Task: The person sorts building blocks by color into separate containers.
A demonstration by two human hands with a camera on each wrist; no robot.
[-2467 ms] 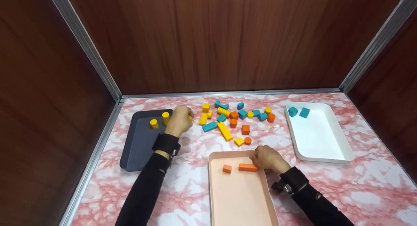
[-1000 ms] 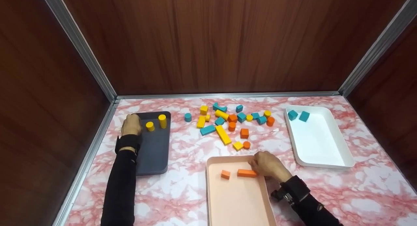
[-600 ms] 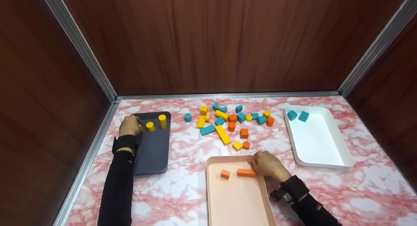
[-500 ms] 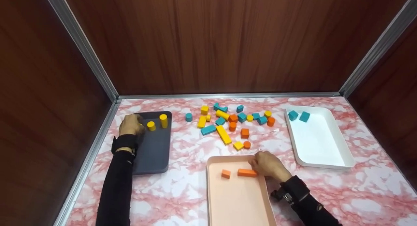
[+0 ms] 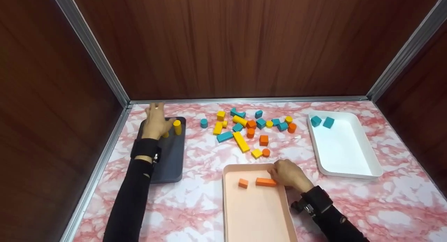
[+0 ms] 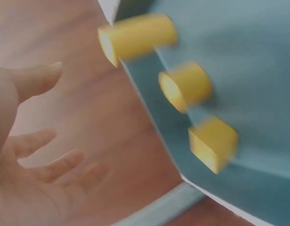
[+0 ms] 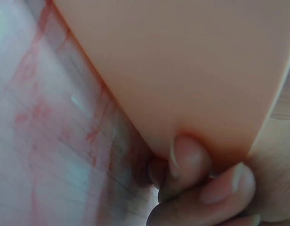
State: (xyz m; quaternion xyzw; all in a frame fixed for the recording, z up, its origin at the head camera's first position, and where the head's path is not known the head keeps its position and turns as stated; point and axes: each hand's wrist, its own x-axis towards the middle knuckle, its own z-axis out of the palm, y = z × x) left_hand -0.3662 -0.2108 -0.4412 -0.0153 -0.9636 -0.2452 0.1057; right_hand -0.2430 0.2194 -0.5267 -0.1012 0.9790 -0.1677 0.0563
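My left hand (image 5: 156,122) is over the far end of the dark grey tray (image 5: 171,167), fingers spread and holding nothing. Under and beside it in the tray are a tall yellow cylinder (image 5: 177,127), a short yellow cylinder (image 6: 187,87) and a yellow cube (image 6: 213,143); the cube is hidden in the head view. My right hand (image 5: 288,174) grips the far right corner of the peach tray (image 5: 258,214) with curled fingers. Inside that tray lie an orange bar (image 5: 266,182) and a small orange block (image 5: 243,183).
Loose blocks lie scattered across the marbled table's middle, among them a yellow bar (image 5: 241,141), a teal bar (image 5: 224,136) and an orange cube (image 5: 264,140). At right stands a white tray (image 5: 345,154) with two teal blocks (image 5: 328,122). Wooden walls (image 5: 244,46) enclose the table.
The left hand carried a yellow block from beside the pile to the dark tray, let it go there, then spread its fingers and rose toward the far right. The right hand kept its grip.
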